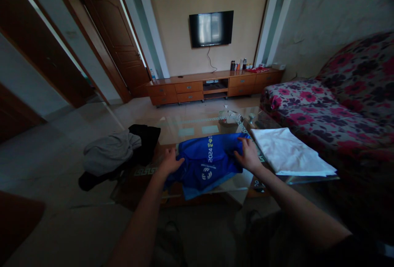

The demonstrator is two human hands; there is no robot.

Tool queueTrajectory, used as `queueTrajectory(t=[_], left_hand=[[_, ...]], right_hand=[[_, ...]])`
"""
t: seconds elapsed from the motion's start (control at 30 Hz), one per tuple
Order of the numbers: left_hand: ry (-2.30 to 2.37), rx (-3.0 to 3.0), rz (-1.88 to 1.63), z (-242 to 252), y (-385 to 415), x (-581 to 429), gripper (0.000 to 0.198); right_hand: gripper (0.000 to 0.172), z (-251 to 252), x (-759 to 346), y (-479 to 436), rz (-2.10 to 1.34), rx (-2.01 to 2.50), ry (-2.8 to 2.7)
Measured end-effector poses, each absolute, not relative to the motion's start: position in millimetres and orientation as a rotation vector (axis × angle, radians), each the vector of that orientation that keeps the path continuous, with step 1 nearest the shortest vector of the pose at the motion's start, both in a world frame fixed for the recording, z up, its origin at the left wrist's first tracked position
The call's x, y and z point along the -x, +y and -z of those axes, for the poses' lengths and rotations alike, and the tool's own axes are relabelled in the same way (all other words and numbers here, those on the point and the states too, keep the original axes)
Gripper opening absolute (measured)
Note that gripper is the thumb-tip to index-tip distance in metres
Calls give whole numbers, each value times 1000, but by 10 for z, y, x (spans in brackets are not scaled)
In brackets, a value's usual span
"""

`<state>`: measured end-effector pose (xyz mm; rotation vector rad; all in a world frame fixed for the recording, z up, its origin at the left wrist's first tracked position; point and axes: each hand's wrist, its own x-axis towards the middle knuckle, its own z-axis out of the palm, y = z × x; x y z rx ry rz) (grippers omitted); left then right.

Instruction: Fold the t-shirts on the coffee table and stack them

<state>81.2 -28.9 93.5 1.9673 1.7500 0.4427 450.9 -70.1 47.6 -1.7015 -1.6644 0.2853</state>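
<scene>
A blue shirt (197,164) with white and yellow print, "2024" among it, is partly folded over the glass coffee table (172,129). My left hand (170,162) grips its left edge, thumb on top of the cloth. At the opposite edge, my right hand (248,155) pinches the fabric near the upper corner. The shirt's lower part hangs loosely toward me, with a lighter blue border. To the right of it lies a folded white cloth (292,152). Grey and black clothes (107,150) are heaped on the left.
A crumpled clear plastic bag (229,116) and a small glass jar (251,118) stand at the table's far side. A flowered sofa (308,102) flanks the right. Across the floor is a low wooden TV cabinet (189,96) beneath a wall television (211,28).
</scene>
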Motion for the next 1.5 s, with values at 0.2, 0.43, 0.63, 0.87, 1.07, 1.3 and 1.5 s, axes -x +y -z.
queueTrajectory(t=[0.2,0.43,0.63,0.87,1.07,1.3,1.5], left_hand=[[1270,-2141,264,-799,-377,-733,54],[1352,-2307,259,-604,-429,-807,57],[1303,-2387,-40,-686,-380,-876,23],[1557,-2334,-323,-772,-379,-877,33],[1485,-2155,-452,-962,-476,-1044,28],[1358,-2288,-509,-1191,-631,-1240,18],[1449,-2363,-543,-1369,-746,-1343,47]], right_hand=[[18,-440,-3958,-984,-832,1145,-2413],[79,-269,-3908,-998,-587,1285,-2378],[48,-216,-3914,-971,-498,1500,-2293],[57,-223,-3901,-965,-359,1671,-2268],[83,-192,-3888,-946,-326,1704,-2217],[60,-187,-3818,-961,-434,1804,-2049],[60,-317,-3645,-987,-422,1940,-1744]])
